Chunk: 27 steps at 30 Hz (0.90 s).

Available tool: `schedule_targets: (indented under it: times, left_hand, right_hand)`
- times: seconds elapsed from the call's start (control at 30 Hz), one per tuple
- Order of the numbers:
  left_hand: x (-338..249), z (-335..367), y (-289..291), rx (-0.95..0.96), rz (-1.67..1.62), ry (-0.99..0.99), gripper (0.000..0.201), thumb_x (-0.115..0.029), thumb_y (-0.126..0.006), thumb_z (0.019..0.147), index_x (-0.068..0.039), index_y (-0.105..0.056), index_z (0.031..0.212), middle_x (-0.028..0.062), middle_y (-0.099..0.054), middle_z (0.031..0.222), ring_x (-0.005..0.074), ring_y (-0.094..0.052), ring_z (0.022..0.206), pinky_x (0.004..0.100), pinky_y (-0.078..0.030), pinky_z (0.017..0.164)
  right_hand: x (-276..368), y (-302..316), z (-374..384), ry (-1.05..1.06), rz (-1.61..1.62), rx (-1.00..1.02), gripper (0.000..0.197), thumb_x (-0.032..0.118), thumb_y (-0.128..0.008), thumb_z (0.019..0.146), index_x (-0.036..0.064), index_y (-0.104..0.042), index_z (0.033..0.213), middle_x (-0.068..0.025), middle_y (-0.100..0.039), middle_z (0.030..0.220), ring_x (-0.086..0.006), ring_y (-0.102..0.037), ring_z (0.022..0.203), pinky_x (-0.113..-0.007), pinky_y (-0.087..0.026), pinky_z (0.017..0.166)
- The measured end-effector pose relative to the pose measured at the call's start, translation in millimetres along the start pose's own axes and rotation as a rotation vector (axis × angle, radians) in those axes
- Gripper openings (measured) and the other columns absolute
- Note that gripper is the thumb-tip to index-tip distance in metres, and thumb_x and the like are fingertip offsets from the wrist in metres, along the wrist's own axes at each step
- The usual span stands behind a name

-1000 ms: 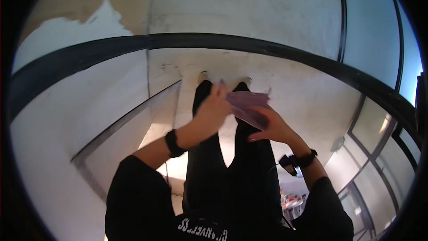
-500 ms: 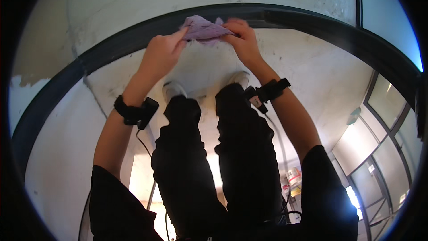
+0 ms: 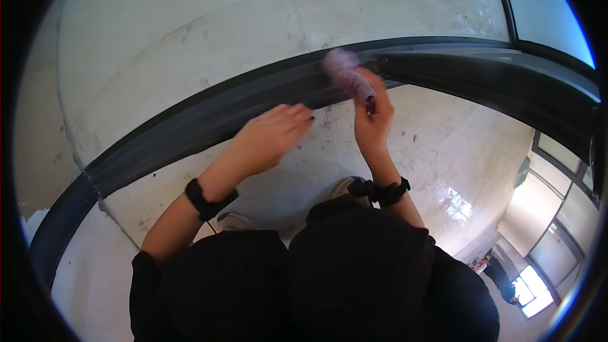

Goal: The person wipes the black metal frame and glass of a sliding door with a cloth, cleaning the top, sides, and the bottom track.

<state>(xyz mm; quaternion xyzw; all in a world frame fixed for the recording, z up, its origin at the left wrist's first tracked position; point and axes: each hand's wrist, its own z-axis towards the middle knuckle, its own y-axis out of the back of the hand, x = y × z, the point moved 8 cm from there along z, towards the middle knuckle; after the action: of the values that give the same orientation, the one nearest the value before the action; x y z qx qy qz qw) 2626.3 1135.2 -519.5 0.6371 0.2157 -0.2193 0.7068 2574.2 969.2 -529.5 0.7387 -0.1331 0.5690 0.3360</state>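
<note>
A folded purple cloth [image 3: 354,78] is gripped in my right hand [image 3: 375,117], its far end blurred over the dark band [image 3: 266,98] that runs along the wall. The cloth looks bunched into a narrow roll, with my fingers wrapped round its near part. My left hand [image 3: 273,138] is held out to the left of it, back upward, with nothing visible in it. Its fingers are stretched out near the lower edge of the dark band; whether they touch it I cannot tell. Both wrists carry black straps with small devices.
A pale, stained wall [image 3: 253,19] rises beyond the band. My shoes [image 3: 235,222] stand on the scuffed light floor [image 3: 437,145] below my bent knees. Framed panels [image 3: 560,240] and a bright window [image 3: 533,291] lie at the right, with a dark figure [image 3: 500,278] nearby.
My left hand has let go of the cloth and dropped nearer. The right hand has moved right with the cloth, now bunched instead of stretched between both hands. My body has bent lower.
</note>
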Motion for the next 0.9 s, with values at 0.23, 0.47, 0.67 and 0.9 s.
schedule_targets:
  times: [0.23,0.47,0.67,0.9]
  left_hand:
    - [71,-108,36,-0.461,-0.172,0.713,0.041,0.010,-0.046,0.079,-0.003,-0.058,0.117,0.0163,-0.056,0.123,0.0296,-0.052,0.117,0.0339,-0.042,0.096]
    - [85,-132,38,-0.490,-0.081,0.743,0.039,0.007,-0.048,0.081,0.001,-0.056,0.118,0.0186,-0.055,0.123,0.0296,-0.050,0.119,0.0342,-0.040,0.097]
    - [92,-167,115,-0.540,0.095,0.772,0.039,0.006,-0.048,0.083,-0.001,-0.054,0.121,0.0163,-0.053,0.126,0.0287,-0.048,0.121,0.0337,-0.042,0.095]
    - [-13,-83,382,-0.805,0.289,0.585,0.037,0.004,-0.046,0.087,-0.001,-0.054,0.122,0.0152,-0.053,0.127,0.0263,-0.048,0.122,0.0309,-0.039,0.098]
  right_hand:
    - [-34,-43,10,0.501,-0.693,-0.240,0.052,-0.005,-0.052,0.075,0.0043,-0.047,0.126,-0.0149,-0.046,0.131,-0.0353,-0.037,0.127,-0.053,-0.022,0.107]
    - [14,-175,-59,0.825,-0.320,0.544,0.044,-0.006,-0.053,0.070,0.0074,-0.059,0.111,-0.0095,-0.053,0.125,-0.0260,-0.047,0.121,-0.044,-0.033,0.104]
    - [-6,-15,-7,0.521,-0.546,0.141,0.039,-0.007,-0.050,0.069,0.0069,-0.062,0.103,-0.0110,-0.065,0.100,-0.0319,-0.060,0.096,-0.040,-0.048,0.089]
    - [75,139,-83,-0.425,0.209,0.552,0.031,-0.001,-0.047,0.085,-0.0021,-0.057,0.115,-0.0094,-0.065,0.097,-0.0188,-0.063,0.091,-0.029,-0.052,0.077]
